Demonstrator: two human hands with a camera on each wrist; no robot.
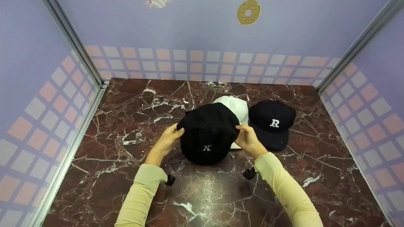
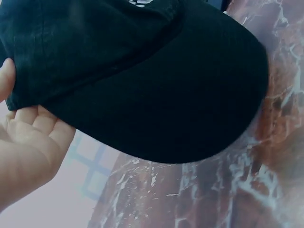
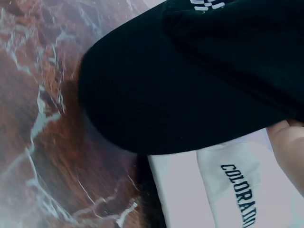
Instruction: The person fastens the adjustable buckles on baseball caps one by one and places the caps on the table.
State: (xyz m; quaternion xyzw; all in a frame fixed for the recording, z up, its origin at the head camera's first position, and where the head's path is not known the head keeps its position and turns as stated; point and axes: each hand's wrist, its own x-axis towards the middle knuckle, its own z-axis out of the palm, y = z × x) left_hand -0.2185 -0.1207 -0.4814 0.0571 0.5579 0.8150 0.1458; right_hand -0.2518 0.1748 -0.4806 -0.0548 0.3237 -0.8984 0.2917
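Note:
Both hands hold a black baseball cap point(image 1: 206, 130) with a small white emblem, its brim pointing toward the person. At the cap's left edge my left hand point(image 1: 165, 140) pinches the fabric, thumb on the outside and fingers underneath. The right hand point(image 1: 249, 138) grips the opposite edge between thumb and fingers. The brim shows large in the left wrist view, with the left hand point(image 2: 33, 137) at the cap's lower edge. In the right wrist view only part of the right hand point(image 3: 289, 147) shows beside the brim.
A white cap point(image 1: 236, 108) lettered "COLORADO" lies partly hidden behind the held cap. To its right rests a dark cap point(image 1: 273, 124) with a white R. Walls with printed tiles point(image 1: 205, 63) enclose the marbled dark-red tabletop point(image 1: 126, 126) at the back and sides.

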